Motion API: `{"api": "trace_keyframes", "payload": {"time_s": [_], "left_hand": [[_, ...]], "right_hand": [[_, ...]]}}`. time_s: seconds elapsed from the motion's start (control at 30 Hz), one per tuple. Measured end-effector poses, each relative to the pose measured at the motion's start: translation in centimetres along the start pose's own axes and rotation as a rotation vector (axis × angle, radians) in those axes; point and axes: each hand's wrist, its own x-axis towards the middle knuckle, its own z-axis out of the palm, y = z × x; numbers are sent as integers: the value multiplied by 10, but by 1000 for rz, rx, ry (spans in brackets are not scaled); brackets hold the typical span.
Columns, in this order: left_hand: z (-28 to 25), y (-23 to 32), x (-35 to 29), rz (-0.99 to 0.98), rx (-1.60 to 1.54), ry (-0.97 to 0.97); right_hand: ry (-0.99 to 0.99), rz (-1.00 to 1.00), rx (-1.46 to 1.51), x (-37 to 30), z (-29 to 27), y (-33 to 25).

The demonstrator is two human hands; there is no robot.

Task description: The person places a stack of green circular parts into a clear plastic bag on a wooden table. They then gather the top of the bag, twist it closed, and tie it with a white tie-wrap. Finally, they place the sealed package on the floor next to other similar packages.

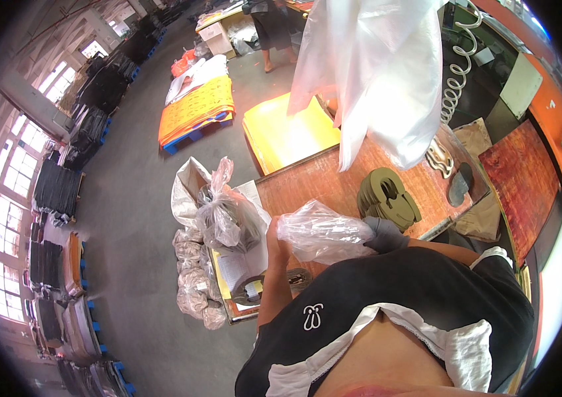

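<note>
In the head view, the clear plastic bag [324, 233] is held in front of the chest, above the near part of the brown table [294, 188], with the left hand [279, 239] at its 9 o'clock end and the grey-gloved right hand [387, 235] at its 3 o'clock end. The thin film could be torn if its 2 ends are pulled apart too hard, or could be lost from the glove if pinched too loosely. The stack of olive pieces [379, 188], at 2 o'clock from the bag and near the glove, could be toppled by a sideways swing. The bag's end appears to be gripped by the right fingers, bent closely around it; the film is touched by the left hand, but its finger closure cannot be told.
</note>
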Motion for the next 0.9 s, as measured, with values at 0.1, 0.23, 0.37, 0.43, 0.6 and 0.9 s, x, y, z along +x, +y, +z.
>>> {"api": "trace_keyframes", "payload": {"time_s": [0.1,0.23,0.37,0.43,0.6,0.9], "left_hand": [[1,1,1,1,36,-1],[3,3,3,-7,6,-8],[1,2,2,68,77,-27],[0,2,2,97,90,-34],[1,3,0,101,57,-25],[2,6,1,105,67,-31]], "right_hand": [[-8,4,19,0,0,2],[-10,5,-4,0,0,4],[-25,17,32,-1,-1,2],[-31,19,-2,-1,-3,-1],[-13,-11,-70,0,-4,-8],[4,-7,-65,-1,-4,-10]]}}
